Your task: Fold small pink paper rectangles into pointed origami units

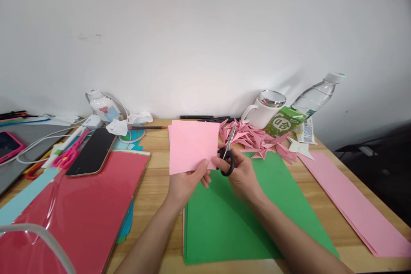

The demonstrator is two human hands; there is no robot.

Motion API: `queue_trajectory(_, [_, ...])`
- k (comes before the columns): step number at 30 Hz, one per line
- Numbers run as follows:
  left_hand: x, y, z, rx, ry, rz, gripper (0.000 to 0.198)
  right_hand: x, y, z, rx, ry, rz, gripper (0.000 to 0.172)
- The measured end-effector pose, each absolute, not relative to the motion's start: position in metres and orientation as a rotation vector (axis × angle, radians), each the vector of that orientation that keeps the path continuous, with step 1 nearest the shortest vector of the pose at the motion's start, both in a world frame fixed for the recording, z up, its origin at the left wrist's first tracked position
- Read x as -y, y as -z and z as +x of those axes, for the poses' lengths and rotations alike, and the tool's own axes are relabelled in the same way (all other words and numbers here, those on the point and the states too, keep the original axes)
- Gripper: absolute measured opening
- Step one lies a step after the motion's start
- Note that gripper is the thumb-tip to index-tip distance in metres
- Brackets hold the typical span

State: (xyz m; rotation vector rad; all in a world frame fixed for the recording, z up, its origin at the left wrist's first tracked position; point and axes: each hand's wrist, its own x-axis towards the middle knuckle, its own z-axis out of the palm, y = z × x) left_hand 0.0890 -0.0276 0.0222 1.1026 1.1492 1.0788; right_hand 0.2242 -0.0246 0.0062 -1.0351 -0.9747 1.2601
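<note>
Two or more layers of square pink paper [194,146] are held up over the table, their edges slightly offset at the upper left. My left hand [189,182] pinches them along the lower edge, thumb in front and fingers behind. A pair of scissors [227,154] with black handles is in my right hand [240,175], blades pointing up and a little to the right. My right thumb is by the lower right corner of the pink paper; whether it presses on it I cannot tell. Below both hands lies a large green sheet [257,222].
Folded pink paper pieces [253,137] lie before a white mug [265,109], a green carton [284,122] and a water bottle [316,96]. Pink strips [356,201] lie at right. At left are a red sheet pack [83,214], a phone [92,153] and pink scissors [70,152].
</note>
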Motion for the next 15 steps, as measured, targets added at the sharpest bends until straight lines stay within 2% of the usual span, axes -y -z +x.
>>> queue_trajectory(6, [0.030,-0.020,0.089,-1.112,-0.958,1.146,0.039,0.024,-0.004,0.228,0.915,-1.277,-1.004,0.036])
queue_trajectory(15, [0.026,-0.026,0.072,-1.288,-1.354,1.264,0.038,0.040,-0.012,0.222,1.361,-1.652,-0.774,0.051])
